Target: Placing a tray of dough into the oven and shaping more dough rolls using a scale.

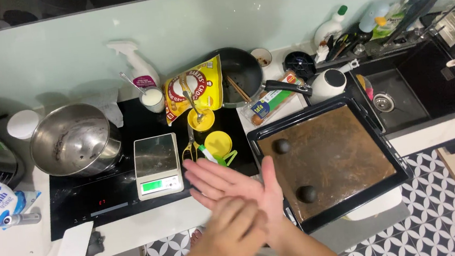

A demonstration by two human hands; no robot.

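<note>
My right hand [223, 183] lies flat and palm up over the counter's front edge, fingers pointing left. My left hand [237, 221] rests across its palm, blurred by motion; whatever is between the palms is hidden. Just to the right is a black baking tray [304, 116] lined with brown paper, and two dark dough balls [281, 146] [306, 194] sit along its left side.
A digital kitchen scale [157, 165] sits on the black cooktop [79, 201], with a steel mixing bowl [75, 138] to its left. Behind are a yellow snack bag [193, 87], yellow cups [218, 143], a dark pan [241, 71] and a spray bottle [135, 64]. The sink [402, 94] is far right.
</note>
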